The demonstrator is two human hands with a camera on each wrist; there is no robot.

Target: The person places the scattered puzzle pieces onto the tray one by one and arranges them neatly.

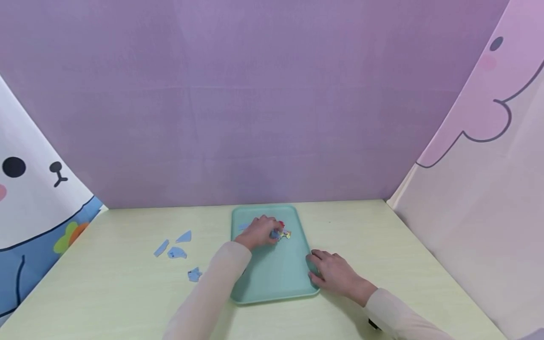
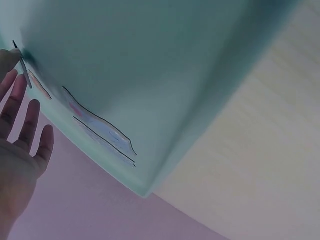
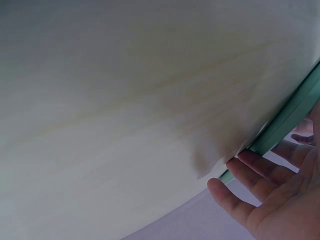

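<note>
A teal tray [image 1: 276, 278] lies on the table, holding several flat, printed pieces with irregular edges. Over its far part, my left hand [image 1: 260, 232] pinches a thin flat puzzle-like piece [image 2: 25, 70] between thumb and finger; it is tilted on edge in the left wrist view. Close beside that hand lies a multicoloured piece [image 1: 286, 233]. Two bluish pieces [image 2: 100, 122] lie near the tray's far left corner, partly hidden by my left hand in the head view. My right hand [image 1: 335, 271] rests against the tray's right rim [image 3: 290, 117], its fingers touching it.
Left of the tray, several loose blue pieces [image 1: 177, 252] are scattered on the pale table [image 1: 119, 278]. One patterned blue piece [image 1: 194, 274] lies nearer the tray. A small black object [image 1: 373, 324] shows beside the right sleeve. A purple cloth [image 1: 272, 104] hangs behind the table.
</note>
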